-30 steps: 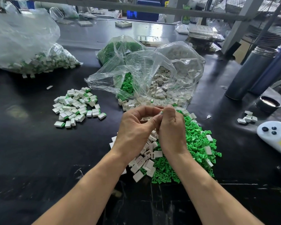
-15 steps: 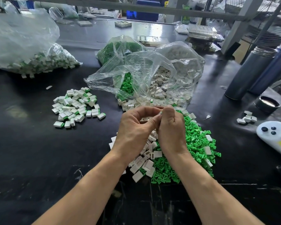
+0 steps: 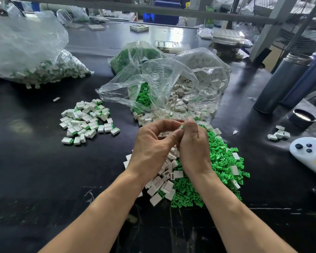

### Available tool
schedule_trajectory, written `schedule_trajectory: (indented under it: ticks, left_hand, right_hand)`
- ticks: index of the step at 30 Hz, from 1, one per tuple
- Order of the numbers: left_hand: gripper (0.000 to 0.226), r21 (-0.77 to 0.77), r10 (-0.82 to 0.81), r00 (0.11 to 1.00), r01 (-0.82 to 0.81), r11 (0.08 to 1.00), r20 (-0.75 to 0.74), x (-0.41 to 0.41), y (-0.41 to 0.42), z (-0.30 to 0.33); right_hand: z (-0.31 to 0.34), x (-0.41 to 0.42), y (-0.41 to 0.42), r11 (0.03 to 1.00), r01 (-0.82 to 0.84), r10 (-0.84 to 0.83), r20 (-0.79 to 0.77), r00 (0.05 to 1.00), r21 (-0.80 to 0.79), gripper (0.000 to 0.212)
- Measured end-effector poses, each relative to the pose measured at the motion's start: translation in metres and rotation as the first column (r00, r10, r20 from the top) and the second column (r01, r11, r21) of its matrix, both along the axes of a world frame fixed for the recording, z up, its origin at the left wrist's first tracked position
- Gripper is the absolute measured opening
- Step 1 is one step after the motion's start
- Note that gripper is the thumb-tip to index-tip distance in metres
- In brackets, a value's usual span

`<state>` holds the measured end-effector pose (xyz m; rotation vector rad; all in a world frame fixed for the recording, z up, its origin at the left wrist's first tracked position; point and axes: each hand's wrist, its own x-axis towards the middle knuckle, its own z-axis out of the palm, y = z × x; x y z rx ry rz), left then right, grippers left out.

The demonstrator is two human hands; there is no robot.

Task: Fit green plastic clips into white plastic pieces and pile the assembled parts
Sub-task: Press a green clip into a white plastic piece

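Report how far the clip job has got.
Done: a pile of assembled parts lies left of the hands. In hand: left hand and right hand pinch one piece together. Left: loose green clips and white pieces, heaped below.

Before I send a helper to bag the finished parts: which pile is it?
On the black table, look left of the hands, in front of the big bag. The loose pile of assembled parts lies there: white blocks with green ends, outside any bag.

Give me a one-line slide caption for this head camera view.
Left hand and right hand press a part together above loose green clips, with assembled pieces piled left.
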<state>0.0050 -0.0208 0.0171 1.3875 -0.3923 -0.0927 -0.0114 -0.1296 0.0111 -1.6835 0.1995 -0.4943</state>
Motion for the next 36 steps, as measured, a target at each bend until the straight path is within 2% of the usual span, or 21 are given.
schedule_trajectory:
  ticks: [4,9,12,20,23,25,36]
  left_hand:
    - [0.018,-0.013,0.049,0.999,-0.049,0.999,-0.014,0.001,0.005,0.0]
    - [0.017,-0.016,0.102,0.995,-0.103,0.995,-0.009,0.007,0.015,0.001]
    - [0.013,-0.002,0.092,0.995,-0.092,0.996,0.023,0.007,0.015,0.001]
    - [0.019,0.122,0.116,0.99,-0.125,0.985,0.086,0.006,0.016,-0.001]
    - [0.028,0.249,0.129,0.973,-0.176,0.952,0.193,0.006,0.016,-0.004]
    - [0.025,0.314,0.122,0.951,-0.213,0.925,0.285,0.006,0.016,-0.005]
    - [0.016,0.406,0.15,0.865,-0.37,0.836,0.478,0.009,0.019,-0.006]
  right_hand:
    - [0.003,-0.005,-0.007,0.999,-0.028,0.029,0.006,1.0,-0.041,0.058]
    - [0.005,-0.01,-0.023,0.995,-0.085,0.09,0.092,0.992,-0.056,0.021]
    - [0.005,-0.011,-0.025,0.983,-0.087,0.101,0.082,0.991,-0.163,0.007]
    - [0.003,-0.01,-0.026,0.964,-0.049,0.063,0.045,0.997,-0.261,0.006]
    - [0.001,-0.008,-0.024,0.966,-0.031,0.041,0.033,0.999,-0.257,0.008]
    - [0.001,-0.008,-0.023,0.967,-0.02,0.028,0.029,0.999,-0.252,0.009]
    - [-0.002,-0.008,-0.023,0.978,-0.036,0.036,-0.006,0.999,-0.206,0.011]
